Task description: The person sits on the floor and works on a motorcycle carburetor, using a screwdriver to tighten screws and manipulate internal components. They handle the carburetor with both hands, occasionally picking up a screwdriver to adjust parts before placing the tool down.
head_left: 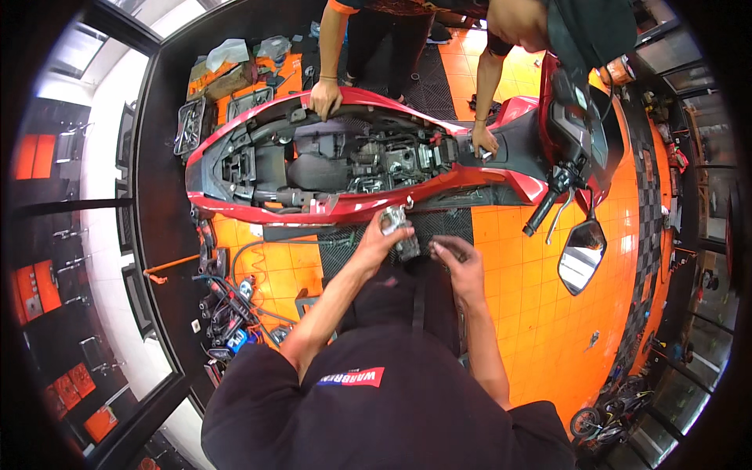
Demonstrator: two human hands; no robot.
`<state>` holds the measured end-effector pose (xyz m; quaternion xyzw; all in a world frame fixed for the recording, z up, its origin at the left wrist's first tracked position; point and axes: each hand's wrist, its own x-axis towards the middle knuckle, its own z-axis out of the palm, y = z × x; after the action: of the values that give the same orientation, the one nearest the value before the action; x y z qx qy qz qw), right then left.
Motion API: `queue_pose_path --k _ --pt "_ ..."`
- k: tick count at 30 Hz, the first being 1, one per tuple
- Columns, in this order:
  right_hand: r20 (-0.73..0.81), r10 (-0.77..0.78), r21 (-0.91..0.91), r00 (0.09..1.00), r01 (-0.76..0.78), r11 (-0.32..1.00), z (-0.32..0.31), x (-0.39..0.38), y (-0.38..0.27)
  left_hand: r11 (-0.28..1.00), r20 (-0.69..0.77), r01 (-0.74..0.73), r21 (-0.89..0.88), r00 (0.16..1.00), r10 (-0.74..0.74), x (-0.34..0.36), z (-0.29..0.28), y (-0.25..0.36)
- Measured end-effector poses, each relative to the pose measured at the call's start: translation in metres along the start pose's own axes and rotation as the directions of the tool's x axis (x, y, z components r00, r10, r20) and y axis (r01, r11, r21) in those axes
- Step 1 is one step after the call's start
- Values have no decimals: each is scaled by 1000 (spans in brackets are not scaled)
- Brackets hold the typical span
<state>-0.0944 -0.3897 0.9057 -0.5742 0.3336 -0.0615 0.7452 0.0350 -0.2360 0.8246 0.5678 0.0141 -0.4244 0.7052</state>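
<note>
The left hand (377,241) is stretched forward in front of the person's body, its grip closed around a small, irregular silvery-grey metal part (407,247). The metal part is above the person's lap, just on the near side of a red-and-black motor scooter (348,210), and a bright rounded section shows between the thumb and fingers while a darker section hangs below them. The right hand (464,270) is raised just to the right of the metal part and apart from it. Its grip is narrow, thumb and fingertips drawn close together; whether something small is pinched between them, I cannot tell.

The scooter lies across the view beyond both hands, its long body open on top, with the dark frame and grey metal engine parts (398,157) exposed. A co-worker leans over its far side, one hand (326,99) on the red rim and the other (485,141) near the middle of the body. At the right are the black handlebar (540,213) and a black-backed, angular mirror (582,254).

Below are a glossy orange tiled floor (540,329) and a black ribbed mat (453,223). Dark hoses and tools (227,301) lie at the left.
</note>
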Motion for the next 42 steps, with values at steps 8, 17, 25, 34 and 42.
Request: queue_pose_path --k 8,17,25,34,42 --pt "129 -101 -58 987 109 992 5 -6 -25 985 96 29 -172 995 -12 -28 14 51" --pt "201 -204 -143 958 235 962 21 -3 -32 993 130 -17 -119 991 32 -32 10 61" --pt "260 -90 -267 961 161 950 20 0 -44 990 120 -68 -121 989 82 -34 6 59" --pt "325 -20 -533 946 200 822 27 1 -71 994 116 -109 12 987 107 -40 7 65" --pt "258 -32 -489 965 160 857 39 -4 -62 992 98 -123 -26 987 125 -40 -1 55"
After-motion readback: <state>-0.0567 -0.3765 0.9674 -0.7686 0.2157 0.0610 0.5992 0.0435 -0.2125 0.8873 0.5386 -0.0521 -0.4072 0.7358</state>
